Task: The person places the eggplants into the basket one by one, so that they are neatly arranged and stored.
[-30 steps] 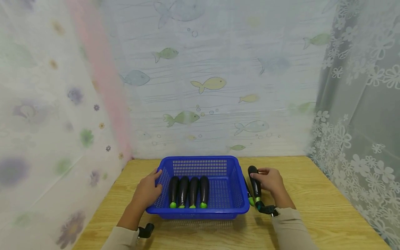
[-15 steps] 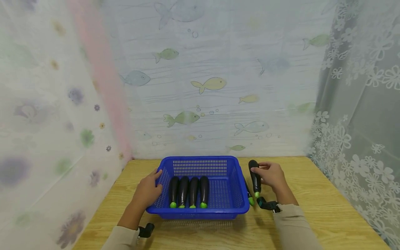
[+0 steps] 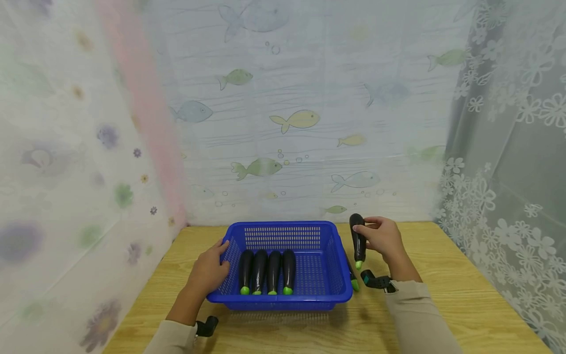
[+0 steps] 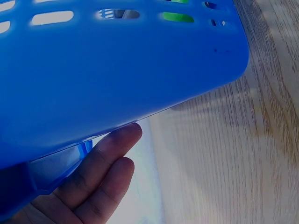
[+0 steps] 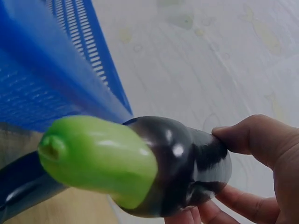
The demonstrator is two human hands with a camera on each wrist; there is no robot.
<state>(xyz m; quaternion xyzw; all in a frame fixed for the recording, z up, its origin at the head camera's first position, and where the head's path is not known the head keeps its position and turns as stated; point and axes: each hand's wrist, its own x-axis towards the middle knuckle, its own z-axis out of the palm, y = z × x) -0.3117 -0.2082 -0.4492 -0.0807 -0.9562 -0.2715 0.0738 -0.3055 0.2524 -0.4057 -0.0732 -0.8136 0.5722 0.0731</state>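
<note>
My right hand [image 3: 383, 238] pinches an eggplant [image 3: 357, 241] between thumb and fingers, raised beside the basket's right rim. The eggplant is dark and glossy, its green stem end pointing down toward me. In the right wrist view that green cap [image 5: 98, 161] fills the middle. At the left side, my left hand [image 3: 209, 269] grips the rim of the blue plastic basket [image 3: 283, 298]. Two fingertips [image 4: 122, 140] show against the basket's outer side in the left wrist view. Several eggplants [image 3: 274, 273] lie side by side in the basket's left half, green ends toward me.
Another eggplant [image 3: 354, 284] lies on the wooden table [image 3: 442, 295] along the basket's right side, partly hidden by the rim. Behind the table hangs a curtain with fish prints [image 3: 300, 118]. A lacy white curtain [image 3: 508, 236] hangs at the right.
My right hand has lifted the eggplant up and away from me, and its green end now hangs clear of the wrist camera. The left hand and basket have not moved.
</note>
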